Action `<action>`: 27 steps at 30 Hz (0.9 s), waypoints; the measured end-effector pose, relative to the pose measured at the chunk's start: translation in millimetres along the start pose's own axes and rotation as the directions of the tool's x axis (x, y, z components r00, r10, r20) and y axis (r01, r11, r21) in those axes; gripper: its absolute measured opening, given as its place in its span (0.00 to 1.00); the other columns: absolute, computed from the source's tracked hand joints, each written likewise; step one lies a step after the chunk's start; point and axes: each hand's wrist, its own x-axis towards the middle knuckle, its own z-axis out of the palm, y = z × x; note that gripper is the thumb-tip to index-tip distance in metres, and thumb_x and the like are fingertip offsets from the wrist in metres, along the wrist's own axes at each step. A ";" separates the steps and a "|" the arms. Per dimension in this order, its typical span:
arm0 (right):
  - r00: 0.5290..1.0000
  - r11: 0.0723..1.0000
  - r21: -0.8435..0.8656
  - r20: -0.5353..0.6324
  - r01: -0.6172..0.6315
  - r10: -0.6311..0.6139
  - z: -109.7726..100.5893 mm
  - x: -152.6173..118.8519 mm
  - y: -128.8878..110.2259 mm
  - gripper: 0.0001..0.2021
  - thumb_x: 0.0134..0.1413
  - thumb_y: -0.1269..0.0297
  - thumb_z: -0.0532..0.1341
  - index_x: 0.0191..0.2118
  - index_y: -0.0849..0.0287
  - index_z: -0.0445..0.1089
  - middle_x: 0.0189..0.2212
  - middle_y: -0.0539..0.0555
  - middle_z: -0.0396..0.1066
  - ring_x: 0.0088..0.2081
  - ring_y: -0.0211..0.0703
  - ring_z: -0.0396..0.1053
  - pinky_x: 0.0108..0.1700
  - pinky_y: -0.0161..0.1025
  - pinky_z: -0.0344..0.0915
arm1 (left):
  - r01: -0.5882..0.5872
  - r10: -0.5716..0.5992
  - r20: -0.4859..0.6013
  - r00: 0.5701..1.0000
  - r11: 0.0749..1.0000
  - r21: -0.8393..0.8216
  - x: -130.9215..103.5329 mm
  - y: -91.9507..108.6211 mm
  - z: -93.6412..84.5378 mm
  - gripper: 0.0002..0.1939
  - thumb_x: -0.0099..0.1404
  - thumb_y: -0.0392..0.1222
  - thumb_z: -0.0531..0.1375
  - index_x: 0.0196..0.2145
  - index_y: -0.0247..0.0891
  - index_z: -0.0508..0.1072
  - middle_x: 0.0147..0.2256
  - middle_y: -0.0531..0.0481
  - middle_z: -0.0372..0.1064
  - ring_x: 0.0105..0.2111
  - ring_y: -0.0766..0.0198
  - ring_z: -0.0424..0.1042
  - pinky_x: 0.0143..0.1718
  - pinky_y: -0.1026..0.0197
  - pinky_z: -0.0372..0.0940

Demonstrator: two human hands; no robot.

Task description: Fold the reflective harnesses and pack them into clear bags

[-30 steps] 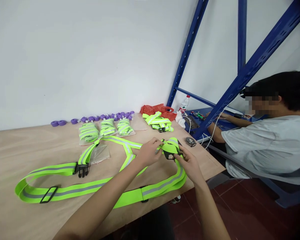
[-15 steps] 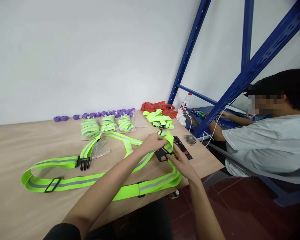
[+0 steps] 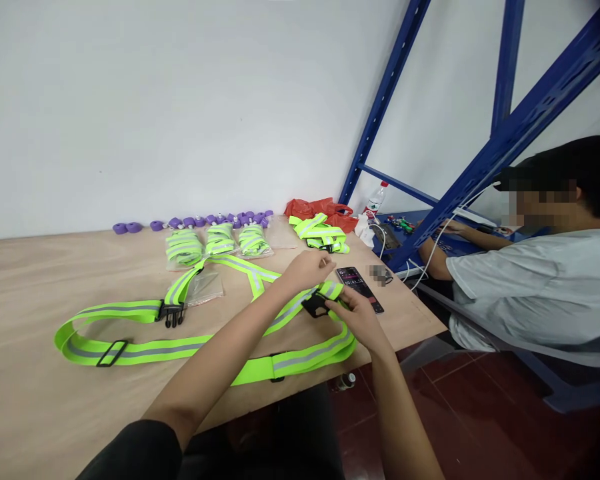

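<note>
A neon-yellow reflective strap harness (image 3: 300, 367) with a grey stripe lies spread in a loop over the table. My right hand (image 3: 359, 320) grips its strap beside a black buckle socket (image 3: 316, 304), thumb against the buckle. My left hand (image 3: 309, 270) hovers just above that spot, fingers loosely curled and apart, with nothing visible in them. On the left of the loop sit a black prong buckle (image 3: 172, 313) and a black slider (image 3: 113, 353). A phone (image 3: 360, 290) lies beyond my right hand.
Bagged yellow straps (image 3: 184, 248) stand in a row behind the harness, with several purple pieces (image 3: 157, 225) along the wall. A folded harness (image 3: 320, 233) and a red plastic bag (image 3: 320, 209) lie at the back. On the right are a blue rack post (image 3: 387, 100) and a seated person (image 3: 545, 280).
My left hand has let go of the strap end and lifted slightly up. The upright strap piece now lies lower by the buckle, still in my right hand. The view has shifted slightly.
</note>
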 end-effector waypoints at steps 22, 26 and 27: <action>0.944 0.810 -0.576 -0.315 -0.109 -0.096 -39.4 -57.9 36.7 0.10 0.58 0.60 0.55 0.42 0.56 0.71 0.35 0.57 0.76 0.31 0.47 0.72 0.32 0.41 0.68 | 0.482 -0.355 0.328 0.875 0.585 -0.652 -100.5 -17.7 47.2 0.23 0.63 0.60 0.60 0.28 0.35 0.67 0.21 0.51 0.70 0.16 0.66 0.70 0.16 0.66 0.65; 0.949 0.834 -0.545 -0.299 -0.085 -0.099 -35.7 -70.6 33.6 0.11 0.61 0.58 0.57 0.43 0.55 0.71 0.37 0.58 0.76 0.36 0.49 0.73 0.40 0.44 0.71 | 0.513 -0.408 0.330 0.851 0.513 -0.688 -126.9 -31.5 49.1 0.28 0.56 0.67 0.62 0.28 0.34 0.68 0.23 0.48 0.72 0.18 0.65 0.72 0.17 0.66 0.66; 0.968 0.837 -0.546 -0.230 -0.042 -0.101 -33.4 -70.3 32.6 0.10 0.61 0.59 0.57 0.44 0.55 0.71 0.40 0.58 0.76 0.40 0.50 0.73 0.44 0.45 0.71 | 0.491 -0.411 0.305 0.859 0.493 -0.719 -131.9 -33.7 45.2 0.30 0.54 0.68 0.63 0.29 0.34 0.69 0.26 0.47 0.73 0.19 0.65 0.73 0.17 0.66 0.66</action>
